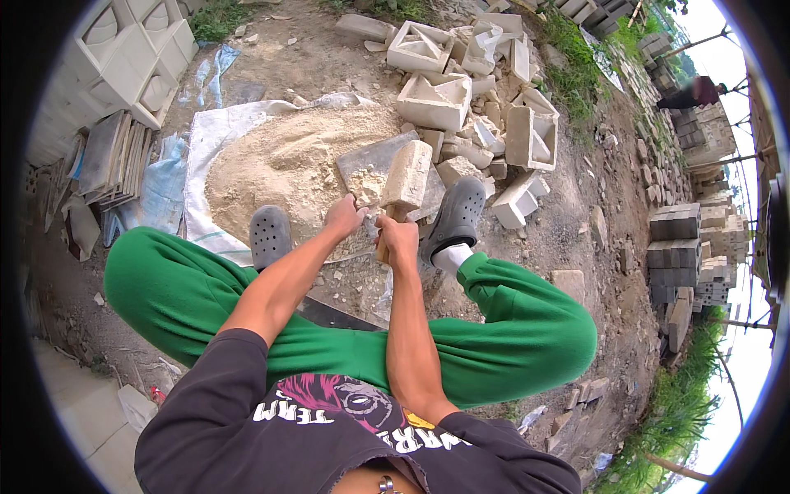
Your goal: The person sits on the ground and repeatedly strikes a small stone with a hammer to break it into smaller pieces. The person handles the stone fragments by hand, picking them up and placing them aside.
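Note:
My right hand (398, 237) is wrapped round the wooden handle of a mallet (408, 174) with a large, pale, dusty block for a head. The head points away from me, over the right part of a flat grey slab (358, 158). Crumbled pale pieces (367, 186) lie on that slab. My left hand (346, 216) is closed just left of the mallet handle, at the slab's near edge. Whatever its fingers hold is too small to make out. Beyond the slab and to its left, a heap of pale crushed powder (271, 165) spreads over a white sack sheet (200, 156).
Broken pale hollow blocks (436, 100) and rubble lie beyond my right shoe (457, 216). My left shoe (270, 235) rests at the sheet's edge. Pale moulded blocks (123, 58) and leaning boards (119, 156) stand at left. Grey blocks (675, 247) are stacked at right; a person (699, 92) is farther off.

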The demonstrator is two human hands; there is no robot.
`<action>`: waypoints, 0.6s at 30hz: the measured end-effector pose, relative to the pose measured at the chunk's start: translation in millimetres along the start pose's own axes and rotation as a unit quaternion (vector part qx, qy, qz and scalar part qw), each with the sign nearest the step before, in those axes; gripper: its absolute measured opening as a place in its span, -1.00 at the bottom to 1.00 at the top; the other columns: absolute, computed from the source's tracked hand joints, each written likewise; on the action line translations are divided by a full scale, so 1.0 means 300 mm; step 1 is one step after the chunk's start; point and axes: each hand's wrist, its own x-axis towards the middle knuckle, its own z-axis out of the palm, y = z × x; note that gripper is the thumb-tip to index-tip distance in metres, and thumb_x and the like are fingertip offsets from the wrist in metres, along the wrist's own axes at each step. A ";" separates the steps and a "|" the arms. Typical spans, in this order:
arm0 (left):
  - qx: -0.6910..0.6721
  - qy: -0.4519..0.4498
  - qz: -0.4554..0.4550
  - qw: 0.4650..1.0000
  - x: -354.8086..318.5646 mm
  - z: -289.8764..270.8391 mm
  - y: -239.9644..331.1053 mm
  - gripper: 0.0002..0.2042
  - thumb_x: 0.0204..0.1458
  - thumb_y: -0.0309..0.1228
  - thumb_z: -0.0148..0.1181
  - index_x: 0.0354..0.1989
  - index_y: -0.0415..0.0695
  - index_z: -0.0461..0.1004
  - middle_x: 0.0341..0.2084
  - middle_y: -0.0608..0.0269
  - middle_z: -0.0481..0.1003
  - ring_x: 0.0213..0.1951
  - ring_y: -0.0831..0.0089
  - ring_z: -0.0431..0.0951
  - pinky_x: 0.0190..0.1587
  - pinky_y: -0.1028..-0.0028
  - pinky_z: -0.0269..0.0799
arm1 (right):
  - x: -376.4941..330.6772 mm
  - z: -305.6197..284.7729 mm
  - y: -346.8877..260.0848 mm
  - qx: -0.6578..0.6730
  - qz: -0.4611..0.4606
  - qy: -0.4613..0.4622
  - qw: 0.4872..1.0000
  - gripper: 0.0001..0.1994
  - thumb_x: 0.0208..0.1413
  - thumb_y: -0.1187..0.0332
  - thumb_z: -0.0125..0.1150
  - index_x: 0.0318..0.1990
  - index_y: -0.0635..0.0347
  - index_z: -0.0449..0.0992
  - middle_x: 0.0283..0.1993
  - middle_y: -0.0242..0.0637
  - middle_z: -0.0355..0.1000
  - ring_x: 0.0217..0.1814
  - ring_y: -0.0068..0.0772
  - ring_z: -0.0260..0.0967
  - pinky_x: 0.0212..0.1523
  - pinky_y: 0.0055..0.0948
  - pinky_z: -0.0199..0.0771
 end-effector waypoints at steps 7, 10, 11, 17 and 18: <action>0.125 0.022 0.029 0.992 0.002 -0.018 0.059 -0.57 -0.05 -0.13 0.37 -0.21 -0.29 0.52 -0.24 -0.17 0.56 -0.11 -0.07 0.58 -0.07 0.09 0.50 | 0.038 0.061 0.006 0.025 0.028 -0.001 0.999 -0.79 -0.15 0.44 0.28 -0.39 0.47 0.51 -0.57 -0.25 0.44 -0.66 -0.42 0.39 -0.64 -0.40 0.41; 0.128 -0.009 0.028 0.991 0.014 -0.040 0.068 -0.59 -0.06 -0.13 0.36 -0.25 -0.28 0.52 -0.28 -0.18 0.57 -0.12 -0.08 0.58 -0.09 0.07 0.49 | 0.042 0.068 0.009 0.047 0.042 0.007 0.998 -0.79 -0.16 0.44 0.29 -0.43 0.48 0.51 -0.59 -0.25 0.44 -0.68 -0.43 0.37 -0.64 -0.39 0.41; 0.128 -0.028 0.027 0.991 0.015 -0.057 0.074 -0.59 -0.04 -0.12 0.35 -0.25 -0.27 0.52 -0.29 -0.17 0.57 -0.13 -0.08 0.58 -0.10 0.07 0.48 | 0.041 0.061 0.008 0.042 0.041 0.013 0.998 -0.79 -0.16 0.44 0.30 -0.43 0.47 0.51 -0.59 -0.24 0.44 -0.68 -0.43 0.38 -0.63 -0.39 0.41; 0.105 -0.005 0.032 0.994 0.012 -0.054 0.044 -0.56 0.02 -0.05 0.28 -0.22 -0.26 0.55 -0.28 -0.11 0.59 -0.17 -0.02 0.61 -0.13 0.08 0.50 | 0.086 0.016 0.074 -0.047 0.033 0.057 0.997 -0.75 -0.17 0.41 0.31 -0.34 0.44 0.53 -0.55 -0.25 0.46 -0.63 -0.45 0.42 -0.60 -0.41 0.45; 0.111 0.001 0.031 0.993 0.013 -0.051 0.039 -0.56 0.03 -0.06 0.27 -0.21 -0.27 0.56 -0.27 -0.12 0.59 -0.17 -0.01 0.61 -0.13 0.09 0.52 | 0.081 0.012 0.072 -0.062 0.038 0.055 0.996 -0.74 -0.17 0.41 0.31 -0.32 0.43 0.54 -0.54 -0.25 0.46 -0.62 -0.45 0.43 -0.59 -0.41 0.46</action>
